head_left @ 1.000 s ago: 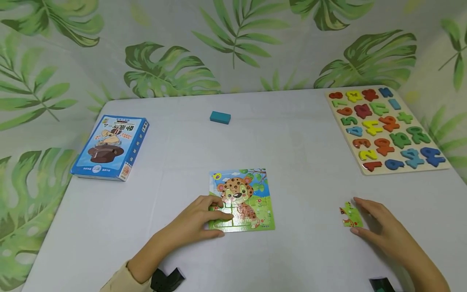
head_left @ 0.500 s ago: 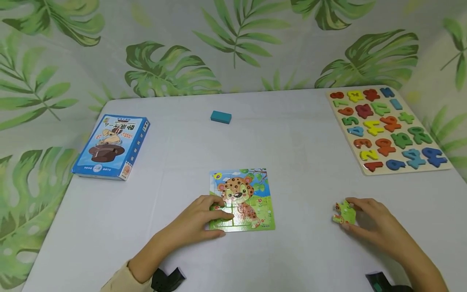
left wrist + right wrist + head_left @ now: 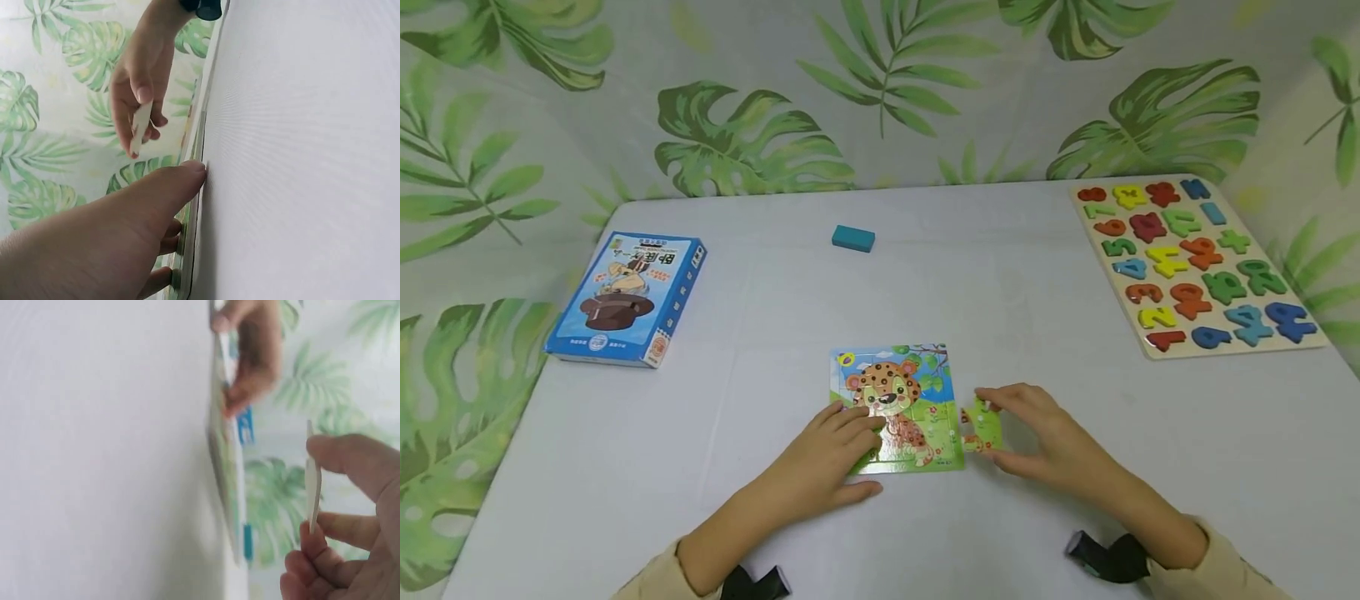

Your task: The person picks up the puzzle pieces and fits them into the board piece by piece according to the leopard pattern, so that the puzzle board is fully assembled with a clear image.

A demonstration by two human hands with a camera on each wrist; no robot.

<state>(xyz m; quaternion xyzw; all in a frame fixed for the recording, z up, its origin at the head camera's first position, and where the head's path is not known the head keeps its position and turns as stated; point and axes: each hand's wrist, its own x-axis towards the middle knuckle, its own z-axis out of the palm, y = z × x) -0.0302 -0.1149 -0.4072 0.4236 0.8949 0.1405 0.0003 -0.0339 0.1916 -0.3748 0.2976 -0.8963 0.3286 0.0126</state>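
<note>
A leopard jigsaw puzzle [image 3: 936, 433] lies flat at the middle of the table, its lower left covered by my left hand [image 3: 831, 454]. The fingers of that hand rest on the puzzle's face, and in the left wrist view the thumb [image 3: 187, 172] lies along its near edge. Just right of the puzzle, my right hand [image 3: 1052, 437] pinches a green puzzle piece [image 3: 987, 425] between thumb and fingers. The right wrist view shows this piece [image 3: 313, 487] edge-on, held up off the table.
A blue game box [image 3: 621, 300] lies at the table's left. Toward the back sits a teal block [image 3: 853, 238]. On the right is a wooden board [image 3: 1262, 346] of colourful numbers and shapes. A leaf-patterned cloth [image 3: 910, 158] rises behind the table.
My right hand has picked up the puzzle piece and carried it left to beside the puzzle. The left hand's fingers have shifted slightly on the puzzle.
</note>
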